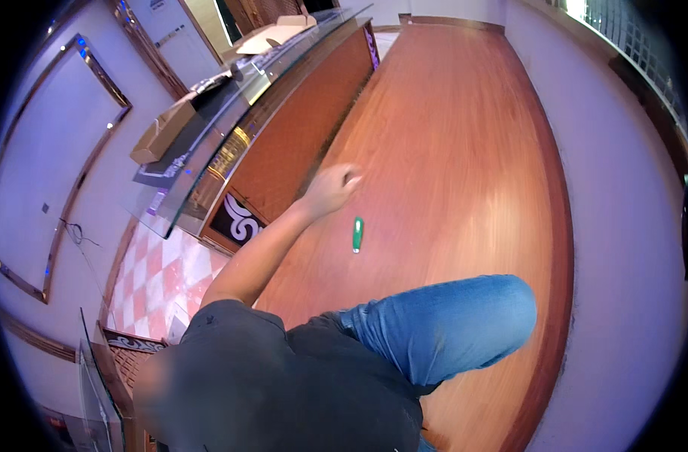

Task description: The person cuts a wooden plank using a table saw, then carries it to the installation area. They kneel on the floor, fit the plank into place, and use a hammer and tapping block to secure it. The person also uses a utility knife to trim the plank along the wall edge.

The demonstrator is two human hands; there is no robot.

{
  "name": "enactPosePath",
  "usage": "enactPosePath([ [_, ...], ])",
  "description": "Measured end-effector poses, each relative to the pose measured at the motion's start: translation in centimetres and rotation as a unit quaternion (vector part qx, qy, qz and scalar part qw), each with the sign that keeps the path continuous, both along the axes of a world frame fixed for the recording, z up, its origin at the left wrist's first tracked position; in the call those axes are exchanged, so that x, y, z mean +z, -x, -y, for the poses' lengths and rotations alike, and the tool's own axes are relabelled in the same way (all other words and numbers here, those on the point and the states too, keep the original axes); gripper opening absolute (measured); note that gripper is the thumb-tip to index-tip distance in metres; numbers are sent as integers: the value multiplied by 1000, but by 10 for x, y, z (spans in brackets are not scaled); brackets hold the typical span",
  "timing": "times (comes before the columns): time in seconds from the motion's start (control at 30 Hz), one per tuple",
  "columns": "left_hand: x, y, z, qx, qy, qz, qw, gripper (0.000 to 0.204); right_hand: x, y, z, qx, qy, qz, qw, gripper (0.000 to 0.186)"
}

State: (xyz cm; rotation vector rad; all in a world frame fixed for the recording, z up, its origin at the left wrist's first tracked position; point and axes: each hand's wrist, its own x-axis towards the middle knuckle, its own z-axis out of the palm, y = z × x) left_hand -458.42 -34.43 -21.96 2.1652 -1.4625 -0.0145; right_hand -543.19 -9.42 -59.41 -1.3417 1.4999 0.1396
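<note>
A hand (335, 187) sits near the middle of the frame, curled up narrow, holding nothing that shows. Which hand it is I cannot tell. The other one is out of view. Just below it and to the right, a green pen (357, 234) lies flat on the wood floor (464, 135), a little apart from the hand. It is small, thin and bright green with a pale tip. To pick it up well, open the fingers and come straight down over its middle.

Long tan cardboard box (161, 132) on glass counter, open tan cardboard boxes (277, 34) farther along it
</note>
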Motion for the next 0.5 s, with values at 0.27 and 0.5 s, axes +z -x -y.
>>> enactPosePath([
  [0.27, -349, -96, -15, 154, -374, -95, 910, 59, 97, -70, 24, -129, 65, -183, 972, 34],
  [0.5, -500, -62, 63, 180, -465, -22, 867, 57, 148, -85, 40, -194, 181, -279, 923, 26],
])
